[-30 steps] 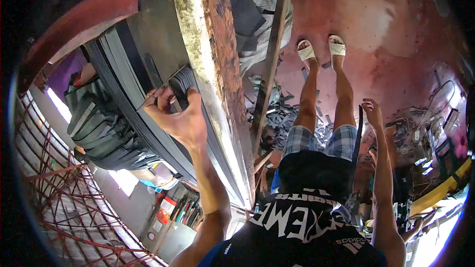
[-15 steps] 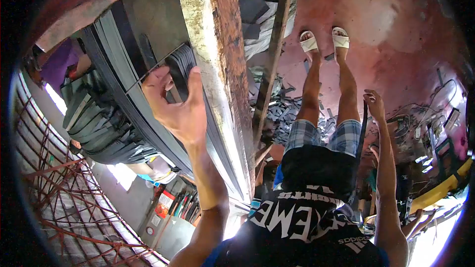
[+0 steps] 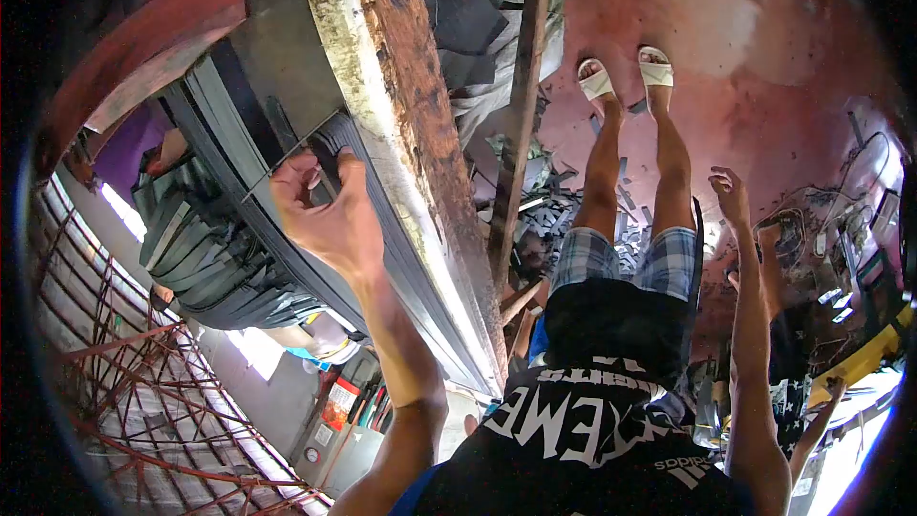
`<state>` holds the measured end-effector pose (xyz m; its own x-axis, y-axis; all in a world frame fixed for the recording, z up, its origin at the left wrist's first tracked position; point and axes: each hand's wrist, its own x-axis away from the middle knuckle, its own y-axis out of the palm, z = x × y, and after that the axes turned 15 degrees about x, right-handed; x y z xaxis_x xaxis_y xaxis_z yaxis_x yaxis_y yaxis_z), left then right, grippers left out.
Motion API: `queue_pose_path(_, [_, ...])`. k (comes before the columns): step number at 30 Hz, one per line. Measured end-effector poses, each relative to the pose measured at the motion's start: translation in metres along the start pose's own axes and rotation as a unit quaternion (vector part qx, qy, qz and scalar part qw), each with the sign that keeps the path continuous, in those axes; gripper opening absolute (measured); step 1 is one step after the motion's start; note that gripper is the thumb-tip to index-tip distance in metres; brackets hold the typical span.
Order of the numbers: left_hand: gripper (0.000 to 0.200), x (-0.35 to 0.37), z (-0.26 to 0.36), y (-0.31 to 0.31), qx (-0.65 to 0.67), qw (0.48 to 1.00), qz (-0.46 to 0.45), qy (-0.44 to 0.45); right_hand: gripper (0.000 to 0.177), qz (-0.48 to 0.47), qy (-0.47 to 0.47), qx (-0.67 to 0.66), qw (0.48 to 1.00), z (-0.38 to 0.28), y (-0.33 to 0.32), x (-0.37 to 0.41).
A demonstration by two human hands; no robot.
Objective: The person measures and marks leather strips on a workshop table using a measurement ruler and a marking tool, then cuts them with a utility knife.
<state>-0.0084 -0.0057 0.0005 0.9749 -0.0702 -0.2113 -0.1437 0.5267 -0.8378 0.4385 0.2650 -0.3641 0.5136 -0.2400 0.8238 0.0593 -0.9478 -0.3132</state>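
Note:
My left hand (image 3: 325, 215) reaches out to a stack of dark rubber-like strips (image 3: 336, 141) on a grey metal bench (image 3: 287, 57). Its thumb presses the stack's near side and its fingers curl round the far side, next to a thin metal rod (image 3: 287, 155). My right hand (image 3: 731, 193) hangs at my side above the reddish floor (image 3: 764, 48), fingers loosely apart. A thin dark strip (image 3: 700, 258) runs beside that wrist; whether the hand holds it I cannot tell.
A rusty beam (image 3: 401, 115) edges the bench, with a wooden post (image 3: 521, 105) beside it. Dark offcuts (image 3: 554, 215) litter the floor near my sandalled feet (image 3: 626, 76). A heap of dark strips (image 3: 210, 248) lies far left, above a red metal frame (image 3: 124, 392). Cables and tools (image 3: 821, 248) lie right.
My left hand has gone from open-palmed beside the stack to closed round it, shifting slightly left. My right hand stays at my side.

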Motion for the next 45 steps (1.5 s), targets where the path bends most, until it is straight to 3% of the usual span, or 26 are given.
queue_pose_path(3, [0.021,0.002,-0.002,0.000,0.027,0.999,0.028,-0.016,0.030,0.006,-0.002,0.009,1.000,-0.002,-0.003,0.000])
queue_pose_path(11, [0.018,0.004,0.006,-0.005,0.022,0.999,-0.001,-0.044,0.029,0.038,-0.041,0.037,0.998,-0.006,-0.012,-0.006])
queue_pose_path(19, [0.029,-0.007,-0.010,-0.006,0.064,0.996,-0.027,-0.054,0.023,0.066,-0.064,0.049,0.995,-0.021,-0.043,-0.011])
queue_pose_path(21, [0.030,-0.009,-0.011,-0.002,0.065,0.995,-0.011,-0.069,0.024,0.090,-0.083,0.090,0.988,-0.014,-0.053,-0.015])
queue_pose_path(23, [0.030,-0.011,-0.017,0.001,0.084,0.993,-0.026,-0.078,0.025,0.065,-0.044,0.142,0.987,-0.016,-0.068,-0.016])
queue_pose_path(27, [0.027,-0.006,-0.036,0.009,0.169,0.978,0.015,-0.123,0.024,0.109,-0.098,0.215,0.966,-0.015,-0.093,-0.001])
queue_pose_path(28, [0.025,-0.002,-0.034,0.009,0.206,0.973,0.026,-0.105,0.023,0.112,-0.087,0.266,0.953,-0.035,-0.105,0.016])
queue_pose_path(29, [0.023,0.002,-0.033,0.009,0.240,0.966,0.037,-0.085,0.022,0.126,-0.136,0.272,0.944,-0.032,-0.112,0.022])
queue_pose_path(30, [0.022,0.003,-0.040,0.013,0.204,0.977,0.052,-0.042,0.021,0.139,-0.189,0.277,0.932,-0.029,-0.119,0.022])
queue_pose_path(31, [0.020,0.005,-0.043,0.014,0.164,0.984,0.068,-0.005,0.021,0.123,-0.183,0.282,0.934,-0.039,-0.130,0.032])
queue_pose_path(32, [0.025,0.006,-0.033,0.010,0.133,0.989,0.040,-0.059,0.021,0.107,-0.177,0.291,0.934,-0.057,-0.138,0.041])
queue_pose_path(33, [0.029,0.004,-0.064,0.024,0.100,0.987,0.010,-0.124,0.021,0.102,-0.202,0.316,0.921,-0.081,-0.116,0.017])
queue_pose_path(35, [0.042,0.016,-0.074,0.034,0.054,0.994,0.067,-0.067,0.027,0.051,-0.202,0.373,0.904,-0.122,-0.126,0.017])
queue_pose_path(37, [0.049,0.041,-0.073,0.031,0.097,0.987,0.110,-0.069,0.032,0.047,-0.226,0.447,0.864,-0.160,-0.120,0.009])
queue_pose_path(39, [0.040,0.082,-0.065,0.020,0.132,0.975,0.179,-0.029,0.039,0.061,-0.250,0.515,0.818,-0.215,-0.108,0.014])
queue_pose_path(41, [0.035,0.136,-0.061,0.003,0.195,0.966,0.165,-0.031,0.032,0.069,-0.424,0.430,0.794,-0.345,-0.053,0.017])
queue_pose_path(42, [0.030,0.169,-0.059,0.001,0.220,0.966,0.125,-0.059,0.028,0.064,-0.496,0.383,0.777,-0.368,-0.048,0.044])
queue_pose_path(45, [0.021,0.290,-0.067,0.011,0.241,0.957,0.022,-0.161,0.030,0.030,-0.655,0.384,0.650,-0.473,0.027,0.072])
